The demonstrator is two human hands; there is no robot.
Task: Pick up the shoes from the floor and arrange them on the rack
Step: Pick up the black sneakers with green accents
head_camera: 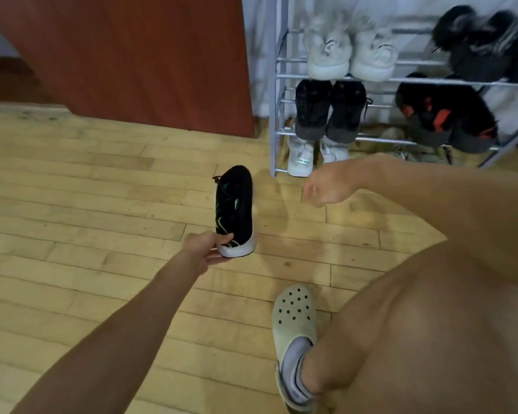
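A black sneaker with green lines and a white sole is on the wooden floor, toe pointing away from me. My left hand grips its heel, thumb on the upper and fingers under the sole. My right hand hovers loosely curled to the right of the sneaker, holding nothing. The grey metal rack stands behind it at the upper right. White shoes and dark shoes fill its top shelf. Black shoes and black-and-red shoes sit below. White sneakers are on the bottom level.
A red-brown wooden panel rises at the back left of the rack. My foot in a pale clog and my bare knee fill the lower right. The wooden floor stretches to the left.
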